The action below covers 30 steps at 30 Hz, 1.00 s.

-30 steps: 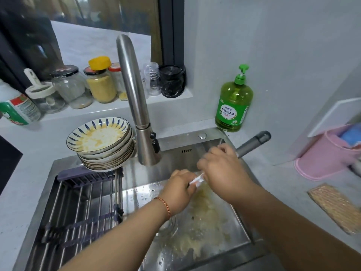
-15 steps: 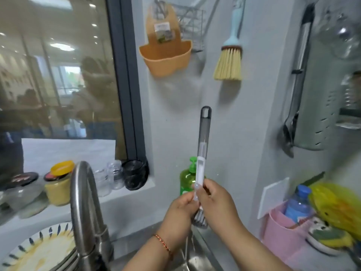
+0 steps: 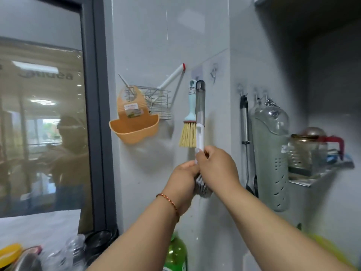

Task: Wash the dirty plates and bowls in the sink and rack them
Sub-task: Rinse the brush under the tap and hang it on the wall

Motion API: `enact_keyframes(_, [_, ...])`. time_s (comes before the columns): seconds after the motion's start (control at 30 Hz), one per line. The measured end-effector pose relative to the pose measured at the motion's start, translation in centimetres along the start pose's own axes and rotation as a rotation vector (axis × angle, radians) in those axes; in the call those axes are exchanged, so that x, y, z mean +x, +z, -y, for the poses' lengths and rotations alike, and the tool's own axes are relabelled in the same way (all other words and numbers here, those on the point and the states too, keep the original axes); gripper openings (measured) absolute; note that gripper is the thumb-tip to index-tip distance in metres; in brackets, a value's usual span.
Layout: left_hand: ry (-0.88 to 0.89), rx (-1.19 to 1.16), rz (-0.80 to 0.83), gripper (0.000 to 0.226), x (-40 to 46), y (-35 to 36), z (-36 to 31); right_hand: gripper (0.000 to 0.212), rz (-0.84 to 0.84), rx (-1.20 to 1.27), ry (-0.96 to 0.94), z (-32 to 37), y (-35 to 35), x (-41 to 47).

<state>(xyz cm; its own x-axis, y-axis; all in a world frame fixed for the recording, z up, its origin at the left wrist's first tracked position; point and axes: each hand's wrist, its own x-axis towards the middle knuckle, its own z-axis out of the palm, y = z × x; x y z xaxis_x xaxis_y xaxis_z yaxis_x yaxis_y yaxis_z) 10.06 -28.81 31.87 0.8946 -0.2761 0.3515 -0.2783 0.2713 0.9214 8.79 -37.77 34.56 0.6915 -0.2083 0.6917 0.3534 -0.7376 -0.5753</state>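
A long dish brush (image 3: 200,114) with a grey translucent handle and a white collar stands upright against the tiled wall, its top loop level with the wall hooks (image 3: 214,72). My right hand (image 3: 216,169) is closed around the handle's lower part. My left hand (image 3: 182,181) grips the brush's grey bristle head (image 3: 203,187) just below. The sink, plates and bowls are out of sight below the frame.
A yellow-bristled brush (image 3: 189,132) hangs right behind the dish brush. An orange holder (image 3: 134,130) and a wire basket (image 3: 156,104) hang to the left, a steel ladle (image 3: 245,137) and a glass bottle (image 3: 270,153) to the right. The green soap bottle (image 3: 175,253) stands below.
The view has swung up from the sink to the wall. Both hands lifted the dish brush from the sink up to the level of the wall hooks, turning it upright.
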Motion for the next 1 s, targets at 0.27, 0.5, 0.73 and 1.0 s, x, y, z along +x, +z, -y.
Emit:
enact_keyframes(0.27, [-0.031, -0.006, 0.002, 0.014, 3.5, 2.3, -4.3, 0.043, -0.046, -0.07, 0.021, 1.2, -2.2, 5.2])
enact_keyframes(0.5, [-0.042, 0.022, 0.01, 0.019, 5.3, 1.9, -4.2, 0.036, -0.036, -0.125, 0.048, 0.7, -1.6, 6.8])
enact_keyframes(0.73, [-0.053, 0.079, 0.008, 0.021, 5.5, 1.3, -2.6, 0.033, -0.026, -0.101, 0.073, -0.8, -0.4, 5.9])
enact_keyframes(1.0, [-0.047, 0.124, 0.002, 0.025, 5.2, 1.4, -2.1, 0.034, -0.044, -0.131, 0.095, -1.4, 0.0, 4.8])
